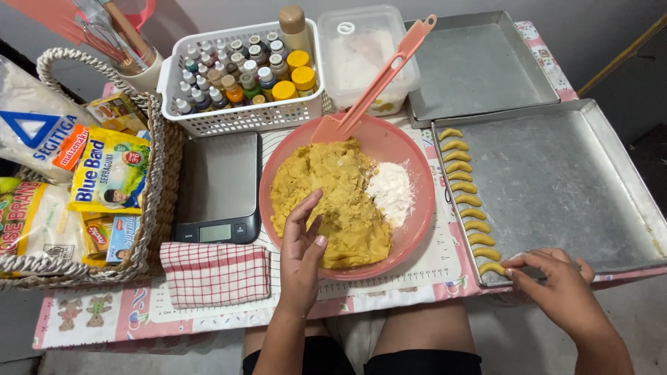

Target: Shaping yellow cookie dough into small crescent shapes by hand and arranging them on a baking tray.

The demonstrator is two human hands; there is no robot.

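A pink bowl (pixel 417 173) in the middle holds yellow dough (pixel 333 187) and a patch of white flour (pixel 391 189). My left hand (pixel 303 257) hovers over the bowl's near side, fingers apart, tips touching the dough. My right hand (pixel 556 281) rests at the near left corner of a large metal baking tray (pixel 570 180), fingertips on the nearest of several crescent-shaped dough pieces (pixel 467 187) lined along the tray's left edge. A pink spatula (pixel 375 87) leans on the bowl's far rim.
A second metal tray (pixel 479 66) and a lidded plastic tub (pixel 365 55) sit behind. A white basket of small colouring bottles (pixel 240 76), a digital scale (pixel 219 187), a red checked cloth (pixel 215 274) and a woven basket of packets (pixel 76 180) fill the left.
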